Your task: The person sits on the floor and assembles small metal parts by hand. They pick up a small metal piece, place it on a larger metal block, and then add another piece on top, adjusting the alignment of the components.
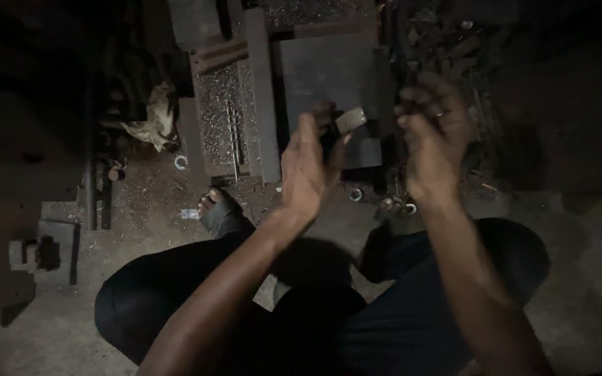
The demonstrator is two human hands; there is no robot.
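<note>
Left hand [306, 167] pinches a small metal piece [350, 120] at its fingertips; right hand [435, 125] curled beside, grip unclear

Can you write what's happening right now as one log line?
left hand: holds small metal piece | right hand: raised beside it, empty-looking | below: metal plates, dirt floor

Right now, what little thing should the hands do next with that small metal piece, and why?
Probably bring the right hand across to steady the small metal piece. The left hand pinches it only by one end, up in the air above the flat metal plate, and the right hand sits close but apart from it.
</note>
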